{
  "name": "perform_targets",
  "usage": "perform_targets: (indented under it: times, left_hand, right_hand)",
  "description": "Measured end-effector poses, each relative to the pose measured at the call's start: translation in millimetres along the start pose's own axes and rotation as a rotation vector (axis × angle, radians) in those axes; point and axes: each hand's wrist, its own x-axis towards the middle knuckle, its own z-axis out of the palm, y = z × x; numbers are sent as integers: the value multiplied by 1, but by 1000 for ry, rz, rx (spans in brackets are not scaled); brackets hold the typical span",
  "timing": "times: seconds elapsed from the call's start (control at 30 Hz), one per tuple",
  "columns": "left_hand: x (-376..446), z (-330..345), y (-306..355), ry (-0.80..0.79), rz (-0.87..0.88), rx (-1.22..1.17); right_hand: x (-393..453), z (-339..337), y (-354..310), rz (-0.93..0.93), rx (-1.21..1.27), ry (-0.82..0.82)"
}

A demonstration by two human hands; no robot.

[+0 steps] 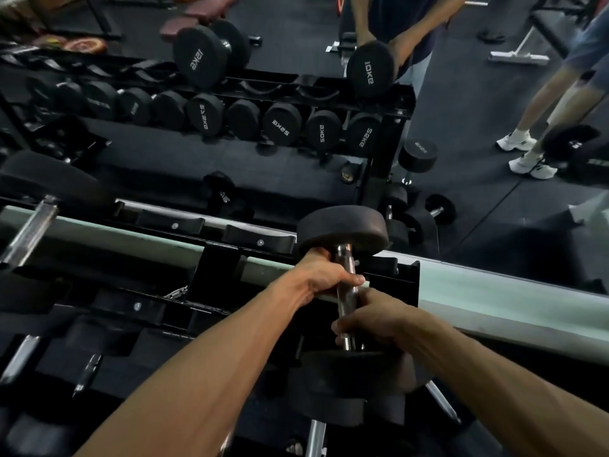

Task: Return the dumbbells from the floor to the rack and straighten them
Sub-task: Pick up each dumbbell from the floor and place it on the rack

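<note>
A commercial gym's free-weights area: a tiered dumbbell rack point(408, 275) with black saddles stands against a wall mirror point(494, 94), which reflects rows of rubber dumbbells point(283, 123) marked in kilograms. At 11 o'clock, coloured weight plates point(84, 45) and a padded bench point(194, 18); at 2 o'clock, another person's white trainers point(524, 153) on dark rubber flooring point(468, 166).
</note>
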Motion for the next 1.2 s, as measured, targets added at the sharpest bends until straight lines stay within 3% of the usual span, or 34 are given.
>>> perform_targets:
  times: [0.63,1.2]
  left_hand:
    - [12,15,-11,-49,29,94]
    - [4,10,-16,-66,78,106]
  right_hand:
    - [9,-1,22,-12,148,0]
    - [8,3,24,-31,131,-15]
